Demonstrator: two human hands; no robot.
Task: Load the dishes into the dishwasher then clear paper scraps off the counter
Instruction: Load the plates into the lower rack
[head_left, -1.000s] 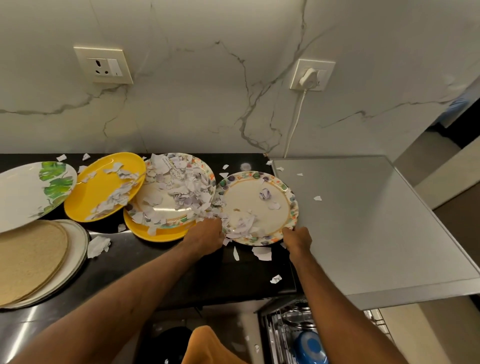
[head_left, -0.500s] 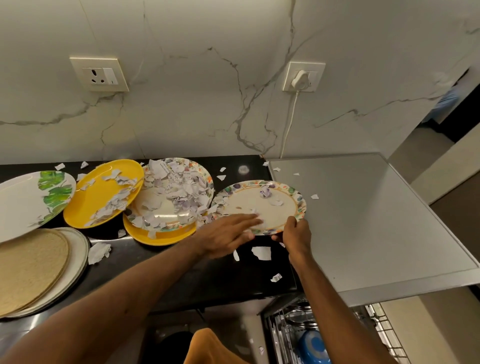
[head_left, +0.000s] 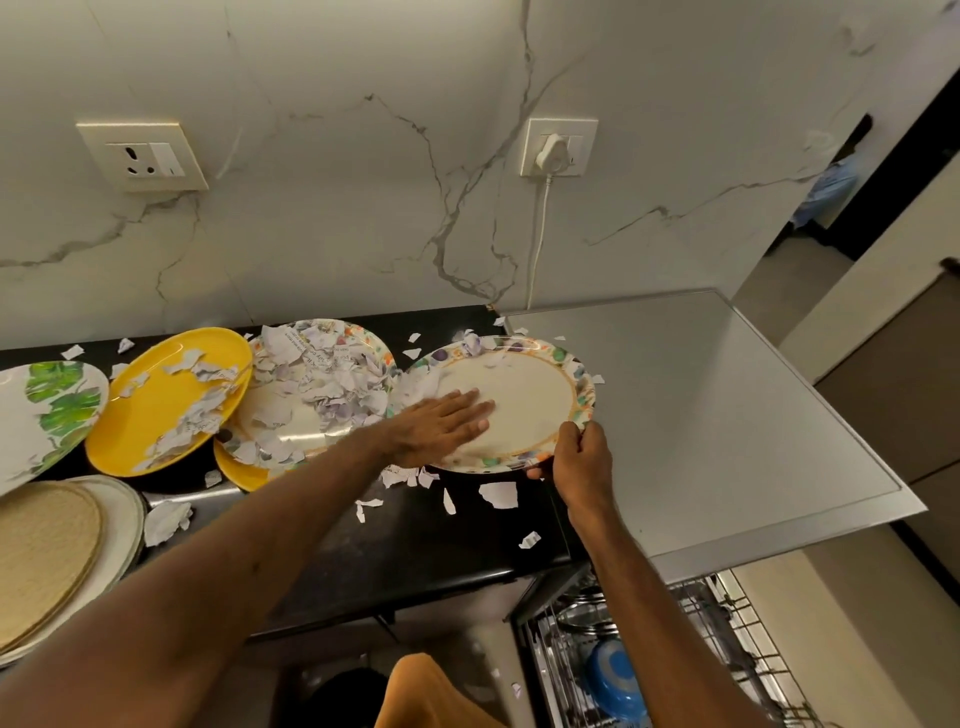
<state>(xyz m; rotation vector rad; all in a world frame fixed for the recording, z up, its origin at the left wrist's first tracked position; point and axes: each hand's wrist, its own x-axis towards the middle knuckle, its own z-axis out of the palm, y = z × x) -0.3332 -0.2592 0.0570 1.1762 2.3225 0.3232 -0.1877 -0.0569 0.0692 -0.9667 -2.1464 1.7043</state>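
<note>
Now | right grip (head_left: 582, 462) clamped on plate (head_left: 524, 400) rim | left grip (head_left: 441, 426) flat, fingers straight | advice: tilt plate, sweep scraps (head_left: 470, 344) toward frame left.

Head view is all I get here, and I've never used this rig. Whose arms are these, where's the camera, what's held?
No machine here: a person works bare-handed, and the one camera sits on their head, looking down. The right hand grips the near rim of a floral plate over the black counter. The left hand lies flat on that plate, fingers straight. Torn paper scraps litter the counter and heap a second floral plate; a yellow plate and a leaf-patterned plate sit further left. The dishwasher rack shows at lower right.
</note>
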